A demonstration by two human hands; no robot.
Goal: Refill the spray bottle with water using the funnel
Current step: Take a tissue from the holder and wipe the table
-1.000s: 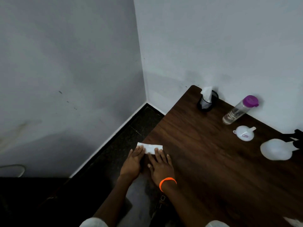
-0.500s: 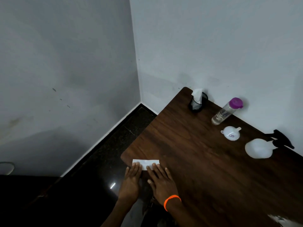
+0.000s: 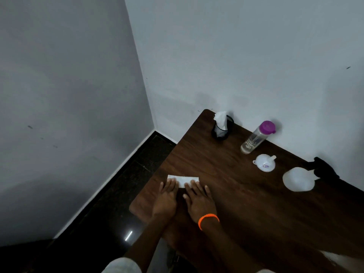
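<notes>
Over by the wall, a black mesh holder (image 3: 221, 131) is standing at the table's (image 3: 236, 203) far corner with a white tissue (image 3: 221, 118) poking out of its top. Just along from it, a clear water bottle (image 3: 256, 137) with a purple cap (image 3: 267, 127) is standing upright; whether it is carrying water is hard to tell in this dim light. Near its base, the white funnel (image 3: 264, 163) is lying on the tabletop, spout pointing toward the wall. Further right, the spray bottle (image 3: 298, 179) is resting on its side, translucent white body toward the camera, black trigger head (image 3: 325, 170) toward the wall; its contents cannot be made out.

Now the hands, well apart from all of that. The left hand (image 3: 166, 200) and the right hand (image 3: 199, 200), an orange band (image 3: 208, 220) showing at the right wrist, are both lying flat near the table's front-left corner, fingers stretched out and spread, palms down. Their fingertips are pressing on a folded white paper (image 3: 184, 179). Neither grip is closing around anything; both are splayed open on the paper.
</notes>
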